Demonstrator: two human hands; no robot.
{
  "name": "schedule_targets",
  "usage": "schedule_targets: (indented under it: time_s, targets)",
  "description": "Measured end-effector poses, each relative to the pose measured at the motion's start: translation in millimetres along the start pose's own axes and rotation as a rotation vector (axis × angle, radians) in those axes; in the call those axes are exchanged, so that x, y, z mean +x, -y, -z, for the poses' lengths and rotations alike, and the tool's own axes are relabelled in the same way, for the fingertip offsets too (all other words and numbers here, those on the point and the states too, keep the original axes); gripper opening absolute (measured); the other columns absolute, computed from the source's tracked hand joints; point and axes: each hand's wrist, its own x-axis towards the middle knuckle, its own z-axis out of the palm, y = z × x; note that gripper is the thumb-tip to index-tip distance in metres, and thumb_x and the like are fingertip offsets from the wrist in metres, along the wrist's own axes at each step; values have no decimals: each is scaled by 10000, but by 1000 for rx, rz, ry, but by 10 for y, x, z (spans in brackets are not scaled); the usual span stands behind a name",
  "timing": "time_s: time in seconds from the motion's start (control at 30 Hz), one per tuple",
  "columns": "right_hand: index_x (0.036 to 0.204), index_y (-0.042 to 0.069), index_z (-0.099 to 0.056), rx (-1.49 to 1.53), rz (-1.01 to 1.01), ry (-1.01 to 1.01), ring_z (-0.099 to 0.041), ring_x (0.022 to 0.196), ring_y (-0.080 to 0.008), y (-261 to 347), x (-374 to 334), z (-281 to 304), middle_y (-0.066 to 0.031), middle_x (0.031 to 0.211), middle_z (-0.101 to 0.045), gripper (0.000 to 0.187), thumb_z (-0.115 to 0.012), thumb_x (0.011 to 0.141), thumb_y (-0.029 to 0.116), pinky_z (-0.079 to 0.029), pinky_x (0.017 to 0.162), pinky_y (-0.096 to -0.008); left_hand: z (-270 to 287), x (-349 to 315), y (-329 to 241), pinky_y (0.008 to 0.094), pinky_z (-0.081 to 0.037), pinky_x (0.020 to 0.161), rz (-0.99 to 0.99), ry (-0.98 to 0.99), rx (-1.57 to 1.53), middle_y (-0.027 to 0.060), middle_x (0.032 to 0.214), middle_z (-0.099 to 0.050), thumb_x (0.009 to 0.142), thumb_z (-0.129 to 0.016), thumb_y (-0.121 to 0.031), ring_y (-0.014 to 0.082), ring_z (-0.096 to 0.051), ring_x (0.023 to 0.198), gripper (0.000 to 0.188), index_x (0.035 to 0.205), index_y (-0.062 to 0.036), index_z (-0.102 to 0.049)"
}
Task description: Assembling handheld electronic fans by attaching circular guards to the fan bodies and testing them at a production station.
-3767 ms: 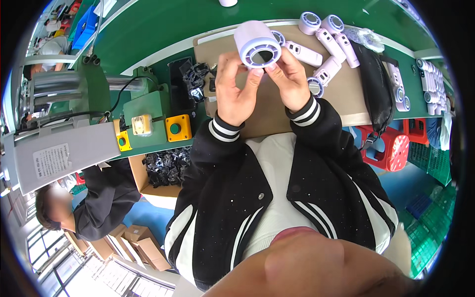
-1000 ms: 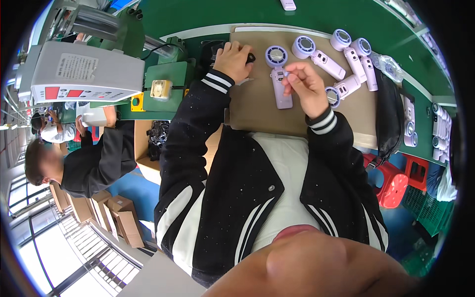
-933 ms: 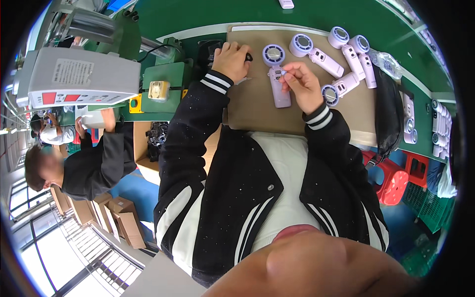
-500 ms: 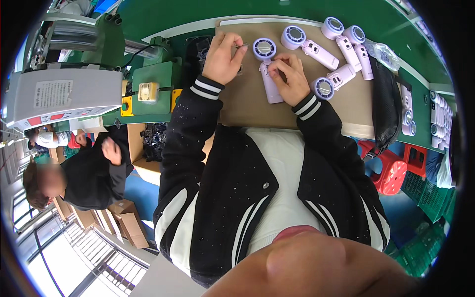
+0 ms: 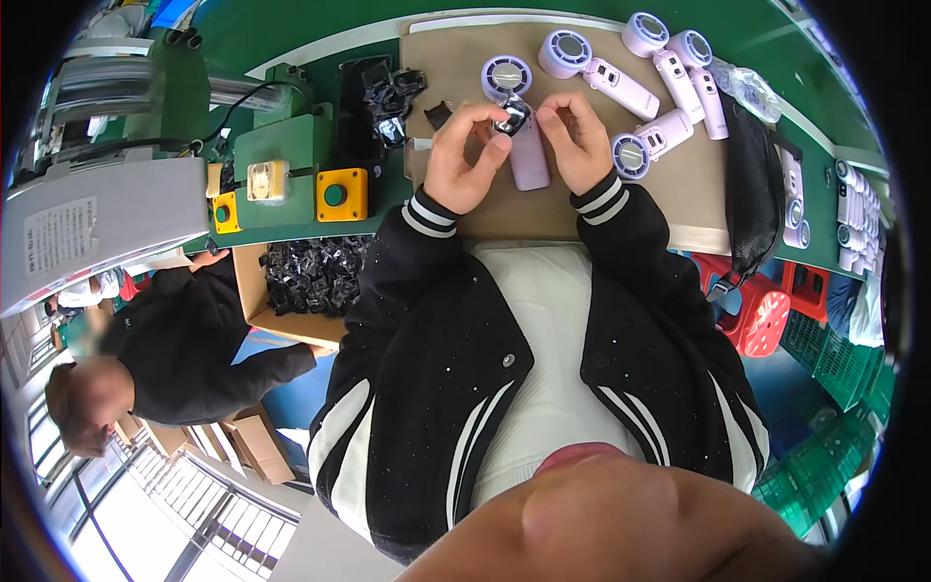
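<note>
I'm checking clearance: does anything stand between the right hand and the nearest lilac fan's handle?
Nothing visible between the right hand and the lilac fan's handle. The shiny dark part in the left hand hides the handle's upper end in this view.

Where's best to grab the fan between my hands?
Probably the handle, from your side: it's slim, points toward you, and its lower part is uncovered. The head is wider, and your left hand holds a shiny piece over the handle's upper part.

hands (image 5: pixel 464 163), blk pc (image 5: pixel 512 116) pinched, lilac fan (image 5: pixel 530 161)
</note>
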Motion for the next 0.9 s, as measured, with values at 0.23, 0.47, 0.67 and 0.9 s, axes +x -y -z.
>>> schedule_targets:
  time_s: [0.23,0.47,0.67,0.9]
  targets:
    - [1009,27,-584,-46,-38,155,-483,726,-81,107,-2,-31,-18,834,-570,104,-586,905,37,-424,681,-200,-221,-34,104,225,-431,694,103,-195,-189,74,978,-601,808,-637,19,131,-519,769,265,1062,-29,-573]
    - [1062,23,-603,19,18,105,-475,726,-78,107,44,-39,-22,847,-563,160,-579,904,17,-418,675,-189,-110,19,126,211,-431,676,100,-138,138,59,948,-606,823,-635,18,110,-516,749,186,1004,-15,-607]
    - [1001,21,-611,41,16,-16,-468,692,-81,185,59,-99,-14,813,-558,103,-578,904,21,-411,644,-189,-109,-25,141,202,-421,601,254,-171,-22,30,815,-611,823,-655,-12,100,-507,665,127,947,2,-629]
    - [913,32,-601,-184,-28,69,-447,602,-98,77,39,-13,-4,699,-541,45,-604,870,45,-394,567,-210,-144,-71,133,209,-404,539,301,-211,-58,21,693,-581,831,-665,-64,97,-492,602,126,931,2,-625]
